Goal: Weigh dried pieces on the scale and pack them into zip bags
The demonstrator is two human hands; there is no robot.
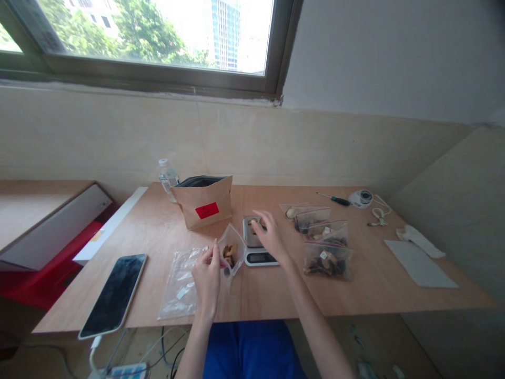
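Fingers of the left hand (208, 276) are pinched together on the left edge of a clear zip bag (240, 252), whose mouth gapes just to their right; brown dried pieces (229, 253) lie inside, close beside those fingertips. Thumb and fingers of the right hand (269, 236) curve with a gap between them, over the metal tray of a white digital scale (251, 259). Pale brown pieces sit on the tray at these fingertips; whether they touch cannot be told.

Left of the left fingers lie flat clear plastic bags (182, 284), and farther left a smartphone (114, 295). Beyond the same fingers stands an open kraft pouch (185, 206) with a red label, a clear bottle (169, 179) behind it. Right of the right fingers, filled zip bags (347, 259) overlap; well past them are a screwdriver (340, 201), a white dome camera (360, 199) and a grey sheet (420, 266).
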